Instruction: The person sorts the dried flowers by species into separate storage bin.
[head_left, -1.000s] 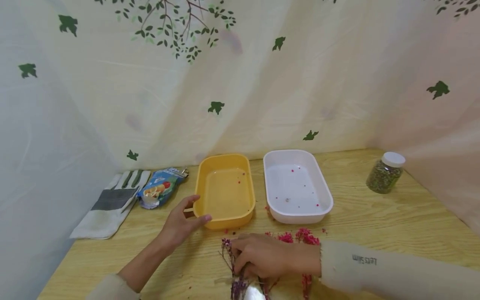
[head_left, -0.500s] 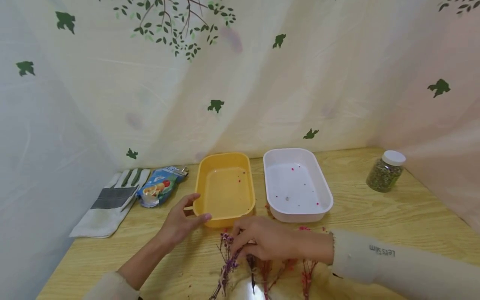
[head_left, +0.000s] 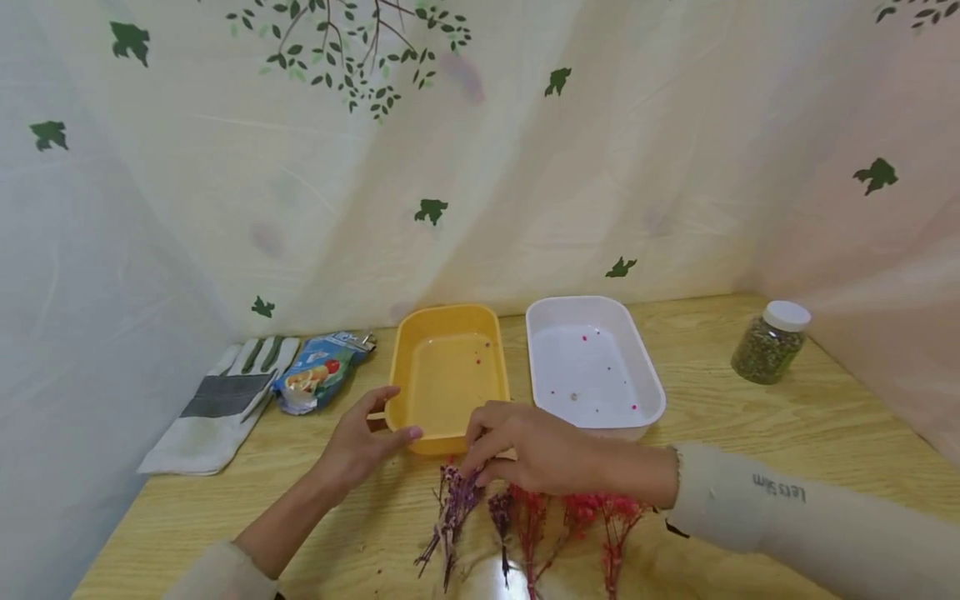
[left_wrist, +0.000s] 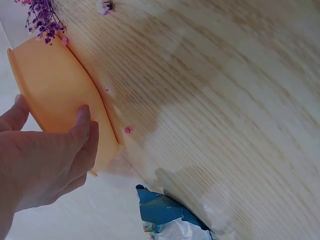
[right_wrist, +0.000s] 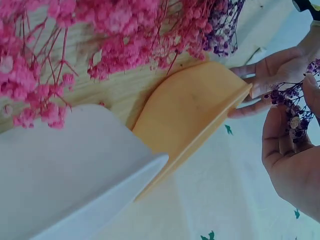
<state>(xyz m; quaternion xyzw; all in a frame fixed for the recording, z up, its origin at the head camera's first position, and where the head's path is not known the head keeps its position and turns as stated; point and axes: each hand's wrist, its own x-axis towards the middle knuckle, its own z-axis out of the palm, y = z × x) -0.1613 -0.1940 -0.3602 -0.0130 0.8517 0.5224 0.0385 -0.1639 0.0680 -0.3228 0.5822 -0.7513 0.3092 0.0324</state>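
My left hand [head_left: 352,450] holds the near left corner of a yellow plastic tub [head_left: 450,379], thumb at the rim and fingers along its outer side. Over the tub's near side, my right hand [head_left: 536,450] pinches a sprig of purple dried flowers [right_wrist: 295,120] between thumb and fingers. Below it on the table lies a bunch of purple dried flowers [head_left: 452,517] with its stems towards me. To the right are a small dark purple bunch [head_left: 501,517] and bunches of pink dried flowers [head_left: 613,525], partly hidden by the right arm.
A white tub [head_left: 592,367] with a few specks of petal stands right of the yellow one. Farther right is a lidded jar [head_left: 771,342] of dried green bits. At left lie a work glove [head_left: 225,408] and a blue snack pouch [head_left: 322,371]. A printed curtain [head_left: 510,167] hangs behind.
My right hand has risen away from me, from low over the stems to the yellow tub's near edge. The purple bunch has shifted and spread on the table. My left hand stays put.
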